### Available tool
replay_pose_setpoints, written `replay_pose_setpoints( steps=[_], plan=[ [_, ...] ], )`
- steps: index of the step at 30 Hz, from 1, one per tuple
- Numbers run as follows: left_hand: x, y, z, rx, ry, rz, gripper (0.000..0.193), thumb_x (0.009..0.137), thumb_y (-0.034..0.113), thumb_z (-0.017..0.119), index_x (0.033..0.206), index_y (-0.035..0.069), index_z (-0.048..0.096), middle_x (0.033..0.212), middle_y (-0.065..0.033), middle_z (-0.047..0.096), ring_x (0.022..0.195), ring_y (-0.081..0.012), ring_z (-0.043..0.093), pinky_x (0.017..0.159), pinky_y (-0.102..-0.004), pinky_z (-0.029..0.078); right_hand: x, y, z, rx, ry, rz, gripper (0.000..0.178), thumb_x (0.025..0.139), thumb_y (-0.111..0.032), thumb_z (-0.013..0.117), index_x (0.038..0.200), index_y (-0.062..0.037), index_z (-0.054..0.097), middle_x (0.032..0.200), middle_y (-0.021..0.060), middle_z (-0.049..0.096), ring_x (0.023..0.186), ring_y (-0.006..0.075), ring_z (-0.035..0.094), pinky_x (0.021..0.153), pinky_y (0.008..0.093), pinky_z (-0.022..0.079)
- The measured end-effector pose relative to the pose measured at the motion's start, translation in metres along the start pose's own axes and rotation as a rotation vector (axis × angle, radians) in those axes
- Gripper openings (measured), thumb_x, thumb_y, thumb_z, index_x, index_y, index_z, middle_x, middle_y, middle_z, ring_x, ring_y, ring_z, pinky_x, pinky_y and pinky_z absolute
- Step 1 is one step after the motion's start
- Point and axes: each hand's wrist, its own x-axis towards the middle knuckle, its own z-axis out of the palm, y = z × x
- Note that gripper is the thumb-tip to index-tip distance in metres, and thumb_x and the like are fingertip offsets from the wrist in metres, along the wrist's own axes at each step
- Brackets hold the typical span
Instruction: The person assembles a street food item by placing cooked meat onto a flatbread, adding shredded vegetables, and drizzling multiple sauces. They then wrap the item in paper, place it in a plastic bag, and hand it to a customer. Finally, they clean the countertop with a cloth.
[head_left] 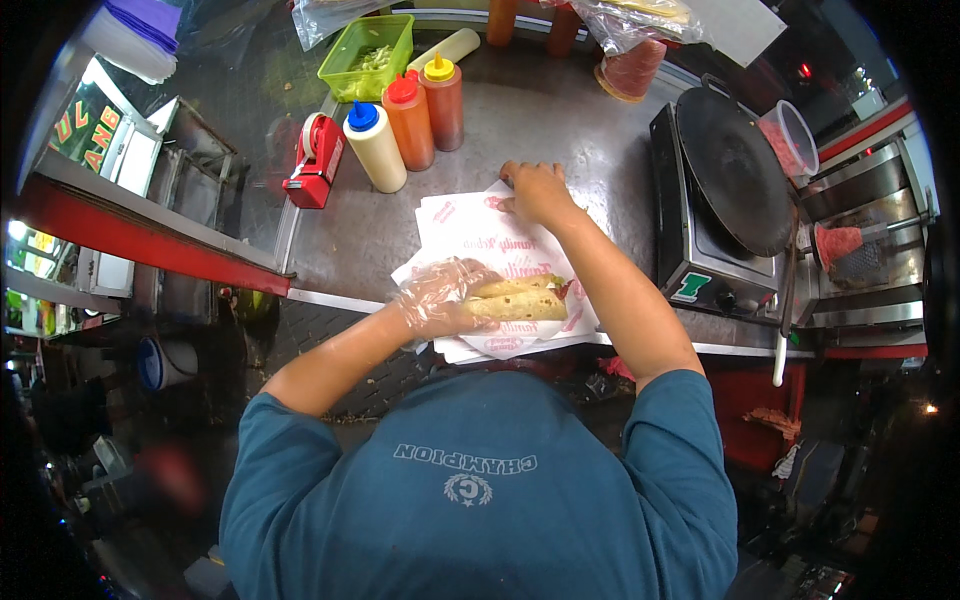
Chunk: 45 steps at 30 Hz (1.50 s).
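Observation:
My left hand (445, 298), in a clear plastic glove, is closed around the left end of a rolled flatbread wrap (520, 301). The wrap is browned in spots, and some filling shows at its right end. It lies over a stack of white wrapping paper (455, 222) printed in red. Bare and without a glove, my right hand (535, 192) is at the far edge of the stack, its fingers bent over the top sheet's corner. Whether the fingertips pinch that corner is hard to make out.
Beyond the paper stand a white squeeze bottle (377, 150), two sauce bottles (410, 125), a red tape dispenser (316, 165) and a green basket (350, 75) of shredded vegetables. At right, a black flat pan (733, 170) sits on a stove (690, 240), with a white-handled knife (783, 340) alongside.

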Motion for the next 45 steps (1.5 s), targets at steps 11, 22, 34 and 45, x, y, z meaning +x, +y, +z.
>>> replay_pose_setpoints(
  steps=[11,22,34,45],
  plan=[
    [-0.002,-0.004,0.033,-0.083,0.234,0.210,0.039,0.087,0.031,0.079,0.116,0.008,0.065,0.123,-0.0156,0.064,0.115,-0.0363,0.060,0.099,-0.0501,0.049,0.002,0.006,0.010,-0.059,0.075,-0.036,0.054,0.088,-0.037,0.080,0.134,-0.0138,0.062,0.127,0.0132,0.069,0.125,0.0382,0.059,0.120,0.0622,0.028],
    [-0.014,-0.011,0.044,0.130,0.292,0.338,0.032,0.096,0.027,0.068,0.121,0.008,0.070,0.111,-0.0114,0.069,0.102,-0.0293,0.066,0.092,-0.0448,0.051,-0.197,-0.022,-0.018,0.058,0.185,-0.746,0.035,0.088,-0.012,0.066,0.123,-0.0160,0.066,0.123,0.0064,0.065,0.117,0.0255,0.060,0.112,0.0535,0.037],
    [-0.040,0.012,-0.004,0.060,-0.066,0.214,0.093,0.077,0.057,0.083,0.147,0.004,0.054,0.142,-0.0221,0.059,0.134,-0.0395,0.056,0.116,-0.0481,0.042,-0.232,-0.003,0.047,-0.015,0.303,-0.706,0.031,0.089,-0.020,0.065,0.120,-0.0244,0.069,0.122,0.0005,0.063,0.114,0.0200,0.060,0.113,0.0550,0.033],
    [-0.003,0.017,0.009,0.080,0.042,-0.139,0.041,0.105,0.042,0.056,0.111,0.006,0.075,0.098,-0.0180,0.075,0.096,-0.0322,0.073,0.085,-0.0466,0.057,-0.154,-0.013,0.019,0.053,0.321,-0.402,0.019,0.087,-0.016,0.073,0.106,-0.0137,0.074,0.104,0.0022,0.070,0.107,0.0241,0.059,0.109,0.0514,0.031]
  ],
)
